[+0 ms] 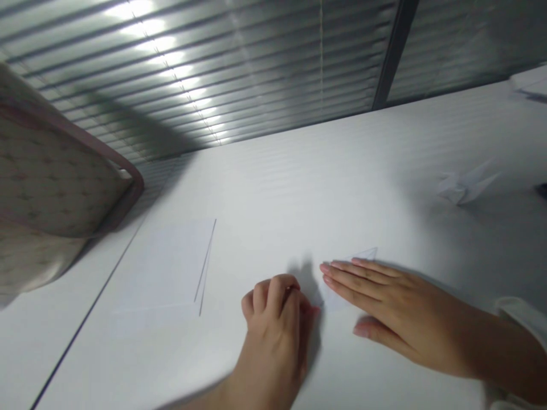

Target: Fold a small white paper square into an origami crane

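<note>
- Head view, landmark the folded paper triangle (348,285):
- Right hand (397,313): open and flat, fingers (359,279) extended, lying on the triangle and partly covering it.
- Left hand (273,324): curled closed just beside the triangle; whether it grips anything is hidden.
- White paper sheet (164,265): lies flat left of the triangle, past the left hand, with two thin dark lines (205,267) along one edge.
- Paper crane (468,185): well apart, beyond and right of the triangle.
- White table (299,171): bears them all.
- Quilted cushion (43,171): far left, above the table.
- Window blinds (192,74): beyond the table.
</note>
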The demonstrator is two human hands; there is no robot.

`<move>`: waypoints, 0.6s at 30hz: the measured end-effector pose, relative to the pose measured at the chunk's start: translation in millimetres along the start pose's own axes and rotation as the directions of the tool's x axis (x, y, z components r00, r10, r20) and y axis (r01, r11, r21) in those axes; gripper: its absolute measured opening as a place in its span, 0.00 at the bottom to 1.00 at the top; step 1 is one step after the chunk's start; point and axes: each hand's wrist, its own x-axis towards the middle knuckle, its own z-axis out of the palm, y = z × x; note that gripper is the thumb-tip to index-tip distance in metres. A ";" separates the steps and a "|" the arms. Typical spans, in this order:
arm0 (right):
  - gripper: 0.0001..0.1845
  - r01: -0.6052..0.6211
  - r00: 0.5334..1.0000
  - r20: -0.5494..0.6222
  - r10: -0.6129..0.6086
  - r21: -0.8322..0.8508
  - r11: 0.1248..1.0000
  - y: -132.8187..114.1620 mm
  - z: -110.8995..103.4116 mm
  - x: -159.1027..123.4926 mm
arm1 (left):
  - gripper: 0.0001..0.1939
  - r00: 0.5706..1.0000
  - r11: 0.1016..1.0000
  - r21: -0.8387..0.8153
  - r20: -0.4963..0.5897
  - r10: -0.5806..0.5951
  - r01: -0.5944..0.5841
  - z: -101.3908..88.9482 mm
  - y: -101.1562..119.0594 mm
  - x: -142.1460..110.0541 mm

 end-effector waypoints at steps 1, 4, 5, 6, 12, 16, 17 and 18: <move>0.30 0.008 1.000 0.001 -0.008 -0.009 1.000 0.2 0.3 0.0 | 0.06 1.000 0.999 -0.034 0.006 -0.019 0.019 -0.8 -0.2 0.2; 0.30 0.019 1.000 -0.004 -0.019 -0.030 0.999 0.9 1.5 -0.3 | 0.05 0.999 0.998 -0.059 0.010 -0.033 0.034 -1.4 -1.4 1.0; 0.31 0.019 1.000 -0.006 -0.019 -0.034 0.999 1.0 1.8 -0.4 | 0.05 1.000 0.998 -0.055 0.010 -0.030 0.030 -1.3 -1.8 1.2; 0.30 0.017 1.000 -0.006 -0.018 -0.039 0.999 1.1 2.1 -0.4 | 0.05 1.000 0.998 -0.050 0.010 -0.024 0.025 -1.2 -2.2 1.3; 0.29 0.015 1.000 -0.016 -0.016 -0.052 0.999 1.1 1.4 -0.7 | 0.04 1.000 0.999 -0.043 0.024 -0.003 0.004 -1.0 -3.9 -1.9; 0.29 0.020 0.999 -0.030 -0.022 -0.049 0.999 0.6 0.0 -0.5 | 0.05 1.000 1.000 -0.012 0.015 0.008 -0.008 1.5 -5.0 -5.2; 0.29 0.022 0.999 -0.033 -0.024 -0.049 0.999 0.4 -0.2 -0.4 | 0.05 1.000 1.000 -0.015 0.019 0.004 -0.004 1.9 -5.0 -5.5; 0.29 0.023 0.999 -0.033 -0.025 -0.048 0.999 0.3 -0.3 -0.3 | 0.05 1.000 1.000 -0.022 0.027 -0.003 0.004 2.0 -4.8 -5.5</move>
